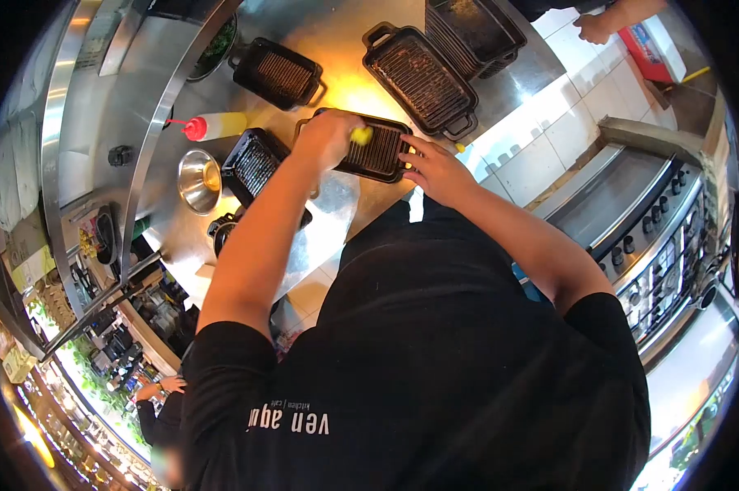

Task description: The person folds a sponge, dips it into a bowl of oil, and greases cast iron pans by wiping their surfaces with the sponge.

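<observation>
A small black ridged cast-iron grill pan [375, 155] lies on the steel counter in front of me. My left hand [327, 137] is above its left part, smeared by motion, with the fingers closed on a small yellow-green piece [361, 135] whose kind I cannot make out. My right hand [436, 169] grips the pan's right end, thumb and fingers at the rim. A bit of yellow [407, 155] shows by those fingers; what it is stays unclear. A larger grill pan [421, 80] sits just beyond, and another small grill pan [278, 74] stands at the upper left.
Stacked black pans [476, 33] stand at the back. On the left are a red-capped squeeze bottle [214, 126], a metal bowl [199, 182] and another ridged pan [255, 168]. A stove [643, 225] is at the right. Another person's hand [596, 29] shows at the upper right.
</observation>
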`<state>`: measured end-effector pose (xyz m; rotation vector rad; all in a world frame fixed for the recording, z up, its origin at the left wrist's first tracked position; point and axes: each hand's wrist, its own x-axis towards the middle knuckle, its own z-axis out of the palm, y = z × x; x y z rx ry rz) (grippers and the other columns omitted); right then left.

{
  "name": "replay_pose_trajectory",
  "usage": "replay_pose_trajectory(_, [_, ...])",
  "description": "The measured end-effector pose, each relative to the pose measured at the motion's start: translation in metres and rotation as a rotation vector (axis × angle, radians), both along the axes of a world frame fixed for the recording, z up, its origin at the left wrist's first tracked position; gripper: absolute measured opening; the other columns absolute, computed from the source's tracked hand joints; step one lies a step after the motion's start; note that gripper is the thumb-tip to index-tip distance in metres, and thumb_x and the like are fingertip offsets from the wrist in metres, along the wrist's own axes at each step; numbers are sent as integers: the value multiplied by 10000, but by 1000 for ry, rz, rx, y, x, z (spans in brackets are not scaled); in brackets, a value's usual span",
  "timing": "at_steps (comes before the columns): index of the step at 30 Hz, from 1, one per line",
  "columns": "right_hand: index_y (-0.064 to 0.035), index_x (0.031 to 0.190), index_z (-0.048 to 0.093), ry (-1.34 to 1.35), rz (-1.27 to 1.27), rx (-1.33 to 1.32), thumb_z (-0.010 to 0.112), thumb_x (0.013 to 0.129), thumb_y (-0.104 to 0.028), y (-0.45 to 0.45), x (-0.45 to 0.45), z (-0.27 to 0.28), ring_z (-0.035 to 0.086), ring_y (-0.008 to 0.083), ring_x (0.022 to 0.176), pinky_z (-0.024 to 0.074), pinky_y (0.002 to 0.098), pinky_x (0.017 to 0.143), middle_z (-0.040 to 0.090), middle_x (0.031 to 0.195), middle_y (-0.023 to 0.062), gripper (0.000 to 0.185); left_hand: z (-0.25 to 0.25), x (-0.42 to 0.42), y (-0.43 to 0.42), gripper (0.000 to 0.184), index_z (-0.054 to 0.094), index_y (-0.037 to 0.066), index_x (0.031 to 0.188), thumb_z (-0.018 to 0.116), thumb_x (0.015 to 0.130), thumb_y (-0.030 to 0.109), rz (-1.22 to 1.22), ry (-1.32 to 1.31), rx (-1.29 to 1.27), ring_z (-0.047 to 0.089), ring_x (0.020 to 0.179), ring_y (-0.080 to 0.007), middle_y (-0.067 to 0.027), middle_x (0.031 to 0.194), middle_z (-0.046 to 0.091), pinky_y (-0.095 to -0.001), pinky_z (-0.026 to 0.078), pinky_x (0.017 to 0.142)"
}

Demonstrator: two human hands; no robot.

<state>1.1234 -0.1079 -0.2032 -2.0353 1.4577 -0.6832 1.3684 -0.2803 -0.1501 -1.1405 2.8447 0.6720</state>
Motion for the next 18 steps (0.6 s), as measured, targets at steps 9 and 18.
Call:
replay_pose_trajectory(9, [-111, 1328, 723, -3, -28, 18, 727, 1009, -327, 4, -2, -1, 703, 363, 1178, 585, 453, 1021, 479, 1619, 109, 385, 13, 13, 30, 326, 807, 96, 1123, 621, 871, 3, -207, -253, 168, 703, 1126, -322, -110, 1161, 779, -445, 545, 1056])
replay_pose_trajectory(18, [-110, 1320, 730, -22, -26, 56, 736, 1001, -300, 1, -4, 2, 661, 372, 1262, 556, 472, 1059, 504, 1610, 117, 371, -20, 14, 37, 274, 792, 71, 1077, 642, 860, -2, -170, 86, -37, 709, 1020, -369, -152, 1055, 777, -462, 576, 935])
